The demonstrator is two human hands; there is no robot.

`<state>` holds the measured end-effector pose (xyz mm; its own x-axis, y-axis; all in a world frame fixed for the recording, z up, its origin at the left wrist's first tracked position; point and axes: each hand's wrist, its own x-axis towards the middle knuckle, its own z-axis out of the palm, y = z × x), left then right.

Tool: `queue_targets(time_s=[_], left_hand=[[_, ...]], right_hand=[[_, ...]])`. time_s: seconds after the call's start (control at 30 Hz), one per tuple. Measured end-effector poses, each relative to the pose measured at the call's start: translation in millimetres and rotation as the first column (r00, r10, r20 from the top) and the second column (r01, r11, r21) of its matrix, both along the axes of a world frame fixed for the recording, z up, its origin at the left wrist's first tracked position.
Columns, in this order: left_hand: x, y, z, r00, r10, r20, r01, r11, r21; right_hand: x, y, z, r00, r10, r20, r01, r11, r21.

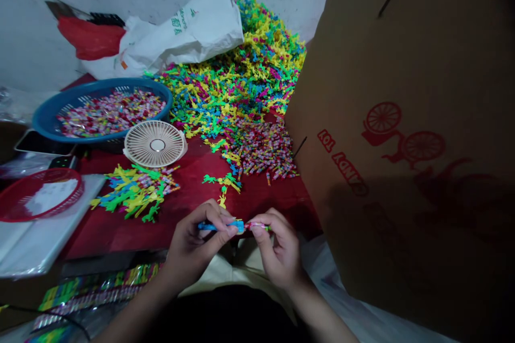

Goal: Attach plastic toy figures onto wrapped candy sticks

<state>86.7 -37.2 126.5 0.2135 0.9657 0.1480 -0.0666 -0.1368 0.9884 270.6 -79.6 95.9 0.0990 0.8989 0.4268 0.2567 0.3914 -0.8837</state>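
Just above my lap, at the table's near edge, my left hand (199,238) pinches a blue plastic toy piece (238,225) between thumb and fingers. Facing it, my right hand (281,252) is closed on a small candy tube (256,225) in a pink and red wrapper. The two pieces meet end to end or nearly so; whether they are joined I cannot tell. Beyond my left hand lie a few loose green, yellow and blue plastic figures (227,181). To the left rests a small heap of figures (134,190) with wrapped candy tubes mixed in.
A large pile of colourful figures (225,86) covers the back, with a heap of candy tubes (265,144) before it. A blue basket (169,99), a round white fan (156,144) and a red basket (78,195) stand left. A tall cardboard box (402,53) blocks the right.
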Motion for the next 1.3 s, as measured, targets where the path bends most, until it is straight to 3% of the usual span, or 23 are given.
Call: queue_targets(time_s=[0.2,0.37,0.47,0.53,0.63,0.67,0.73,0.83,0.93,1.03,1.1,1.17,1.23,1.3], left_hand=[[-0.7,6.2,-3.4,0.999,-0.037,0.003,0.037,0.998,0.041],[-0.7,13.8,-24.6,0.995,-0.019,-0.094,0.023,0.999,0.044],[-20.5,28.3,-41.0,0.975,0.141,-0.173,-0.129,0.989,0.077],[-49.3,44.3,-49.1,0.896,0.375,-0.237,-0.341,0.924,0.173],[-109.9,72.1,-57.6,0.627,0.677,-0.385,-0.553,0.735,0.391],[-131.2,80.9,-60.3,0.563,0.699,-0.442,-0.538,0.715,0.446],[-168.6,95.7,-66.5,0.485,0.669,-0.563,-0.444,0.743,0.500],[-197.5,107.0,-75.0,0.390,0.641,-0.661,-0.329,0.767,0.551],[-181.7,103.4,-79.0,0.330,0.714,-0.617,-0.306,0.699,0.646],[-130.0,93.3,-82.3,0.372,0.720,-0.586,-0.279,0.689,0.669],[-88.3,88.4,-88.0,0.495,0.599,-0.629,-0.195,0.782,0.592],[-50.5,86.4,-97.1,0.609,0.394,-0.688,-0.117,0.903,0.413],[-22.6,86.7,-107.3,0.644,0.262,-0.719,-0.114,0.962,0.248],[-6.7,87.8,-115.8,0.654,0.221,-0.723,-0.141,0.975,0.171]], right_hand=[[0.1,1.6,-1.3,0.999,0.011,0.034,-0.011,1.000,0.006],[0.7,11.7,-15.3,0.998,0.040,0.041,-0.037,0.996,-0.078],[18.9,28.4,-34.3,0.996,0.052,0.073,-0.037,0.981,-0.193],[39.3,45.5,-54.8,0.993,-0.040,0.112,0.065,0.973,-0.223],[68.8,74.2,-93.6,0.944,-0.210,0.254,0.247,0.961,-0.124],[75.7,82.4,-106.5,0.921,-0.248,0.300,0.287,0.953,-0.092],[83.1,95.0,-128.6,0.861,-0.307,0.405,0.357,0.933,-0.051],[82.3,105.1,-147.6,0.768,-0.366,0.526,0.431,0.902,-0.001],[76.7,110.0,-151.4,0.738,-0.375,0.561,0.441,0.897,0.020],[72.6,113.2,-148.3,0.727,-0.371,0.578,0.440,0.898,0.023],[71.1,113.9,-145.7,0.724,-0.333,0.604,0.401,0.916,0.023],[70.6,113.2,-143.8,0.738,-0.292,0.608,0.355,0.935,0.017],[70.9,111.2,-142.5,0.757,-0.284,0.589,0.342,0.940,0.014],[71.7,108.9,-141.6,0.764,-0.299,0.572,0.352,0.936,0.019]])
